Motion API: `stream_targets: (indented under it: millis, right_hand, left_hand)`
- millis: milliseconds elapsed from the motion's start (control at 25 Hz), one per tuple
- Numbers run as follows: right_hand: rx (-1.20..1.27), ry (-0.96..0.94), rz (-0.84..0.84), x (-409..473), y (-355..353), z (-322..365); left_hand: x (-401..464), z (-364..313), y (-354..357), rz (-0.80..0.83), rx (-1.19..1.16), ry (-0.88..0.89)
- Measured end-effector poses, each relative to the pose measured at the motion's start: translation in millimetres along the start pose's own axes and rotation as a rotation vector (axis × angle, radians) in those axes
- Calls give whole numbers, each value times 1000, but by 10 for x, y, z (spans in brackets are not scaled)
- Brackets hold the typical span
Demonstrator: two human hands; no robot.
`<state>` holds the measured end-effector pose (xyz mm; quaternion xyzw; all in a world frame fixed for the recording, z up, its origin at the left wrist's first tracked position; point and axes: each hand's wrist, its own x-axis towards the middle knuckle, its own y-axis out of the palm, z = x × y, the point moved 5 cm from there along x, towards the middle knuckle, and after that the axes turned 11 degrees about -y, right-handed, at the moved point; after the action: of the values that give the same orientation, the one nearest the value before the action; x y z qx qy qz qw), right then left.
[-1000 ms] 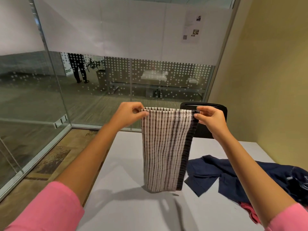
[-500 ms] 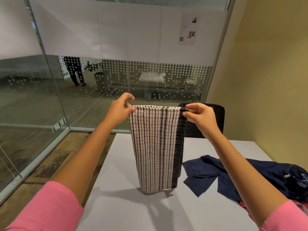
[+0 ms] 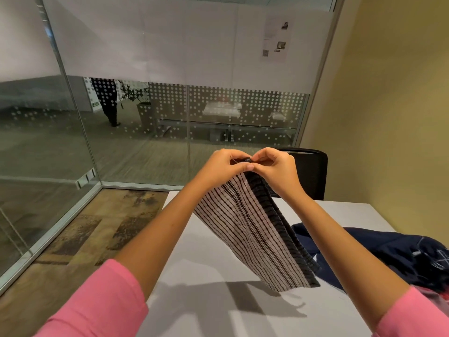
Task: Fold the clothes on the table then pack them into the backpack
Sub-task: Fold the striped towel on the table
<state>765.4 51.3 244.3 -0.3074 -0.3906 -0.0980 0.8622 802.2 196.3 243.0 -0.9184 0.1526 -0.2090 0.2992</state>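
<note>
**Top corners pinched together: mind the hanging half**

You have both hands meeting above the far part of the bench [image 3: 340,215]. Your left hand [image 3: 222,166] and right hand [image 3: 277,167] are each clenched on a top corner of the striped cloth [image 3: 255,229], fingertips touching, so the cloth is doubled lengthwise and hangs slanting down toward you, its lower edge in the air above the bench top. The dark border runs along the side of the cloth nearest the navy garment [image 3: 401,254], which lies crumpled on the bench to the right of the cloth, with a bit of pink fabric [image 3: 432,291] showing at its near edge. A black chair [image 3: 311,173] stands beyond the bench. No backpack is in view.

The risks, as I judge them:

- The two layers may not line up. The bottom corners hang free, so any twist at your pinch will show as a skewed fold once laid down.
- Passing both corners into one hand could let one slip, and the fold opens.
- Lowering it too far right would drape it over the navy garment and rumple it.
- Laying it fast may trap air or crease the hem.
</note>
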Motion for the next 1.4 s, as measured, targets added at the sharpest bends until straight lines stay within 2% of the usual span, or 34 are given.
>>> stream_targets:
  millis: [160, 480, 760, 1040, 1120, 1320, 1400]
  right_hand:
    - [-43, -17, -34, -103, -76, -19]
    - [213, 181, -38, -568, 175, -228]
    - [20, 203, 28, -711, 435, -448]
    - [-162, 276, 135, -900, 426, -751]
    - [-187, 245, 139, -928, 436, -749]
    - [-260, 59, 273, -915, 523, -754]
    - [-278, 60, 305, -932, 549, -816]
  left_hand:
    - [-4, -47, 57, -25, -22, 38]
    - [52, -45, -56, -86, -12, 1]
    - [77, -23, -565, -323, -135, -7]
    - [59, 228, -1027, -519, -354, -110]
    - [66, 311, -1054, -552, -370, -131]
    - [106, 463, -1066, -616, -351, -170]
    - [126, 463, -1068, -624, -349, -167]
